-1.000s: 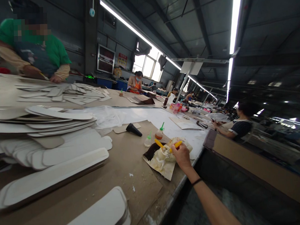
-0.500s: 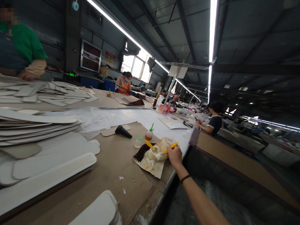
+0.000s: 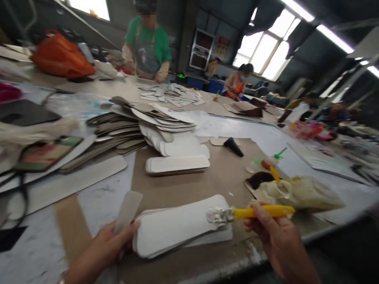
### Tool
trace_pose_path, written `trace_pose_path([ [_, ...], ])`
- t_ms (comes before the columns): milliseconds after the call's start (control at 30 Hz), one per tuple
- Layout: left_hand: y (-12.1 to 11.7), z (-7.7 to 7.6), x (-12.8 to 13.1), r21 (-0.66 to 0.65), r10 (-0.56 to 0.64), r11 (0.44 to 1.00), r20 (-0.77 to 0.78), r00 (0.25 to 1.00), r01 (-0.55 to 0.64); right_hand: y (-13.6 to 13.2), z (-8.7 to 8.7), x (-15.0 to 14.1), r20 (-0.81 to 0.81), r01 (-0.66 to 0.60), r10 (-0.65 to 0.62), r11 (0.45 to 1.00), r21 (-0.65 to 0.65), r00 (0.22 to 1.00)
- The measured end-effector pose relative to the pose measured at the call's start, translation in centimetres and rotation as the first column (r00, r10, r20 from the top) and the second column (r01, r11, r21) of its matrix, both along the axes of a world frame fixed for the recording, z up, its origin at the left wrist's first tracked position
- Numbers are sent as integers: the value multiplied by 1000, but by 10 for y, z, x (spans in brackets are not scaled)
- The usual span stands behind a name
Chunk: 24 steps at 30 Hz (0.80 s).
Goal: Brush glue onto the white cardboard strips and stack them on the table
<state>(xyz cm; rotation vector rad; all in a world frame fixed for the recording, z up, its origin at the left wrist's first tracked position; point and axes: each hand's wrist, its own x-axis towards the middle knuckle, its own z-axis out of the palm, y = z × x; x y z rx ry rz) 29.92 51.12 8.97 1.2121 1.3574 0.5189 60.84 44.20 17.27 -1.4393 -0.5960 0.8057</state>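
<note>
My right hand (image 3: 271, 230) grips the yellow handle of a paintbrush (image 3: 260, 212). Its glue-whitened bristles lie on the top piece of a stack of long white panels with rounded ends (image 3: 176, 227). At the left end of this stack is my left hand (image 3: 109, 244), closed on a pale, flat, see-through strip (image 3: 129, 208) that sticks up from it. The left thumb reaches the stack's edge. Beyond my right hand lies a glue-smeared container (image 3: 315, 191) with a second yellow handle (image 3: 274, 174) standing at its opening.
A neat pile of white panels (image 3: 178, 164) lies farther in, with larger fanned piles (image 3: 173, 122) behind. A black cone (image 3: 233, 147) and small green-tipped bottles (image 3: 271, 160) stand near the glue. A phone (image 3: 50, 154) lies left. A person in green (image 3: 149, 48) works across the table.
The view has swung left and down. My right hand has brought the brush from the glue container onto the white panel stack. My left hand has come into view with the pale strip.
</note>
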Motion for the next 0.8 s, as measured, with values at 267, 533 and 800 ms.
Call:
trace_pose_path([
  [267, 0, 7, 3, -32, 37, 999, 131, 991, -33, 20, -22, -106, 115, -285, 296, 953, -100, 948],
  [533, -3, 12, -4, 31, 14, 999, 165, 986, -20, 20, -20, -111, 265, -230, 263, 962, -150, 928],
  [800, -4, 3, -4, 68, -17, 998, 209, 978, 3, 18, -17, -129, 255, -258, 291, 953, -158, 922],
])
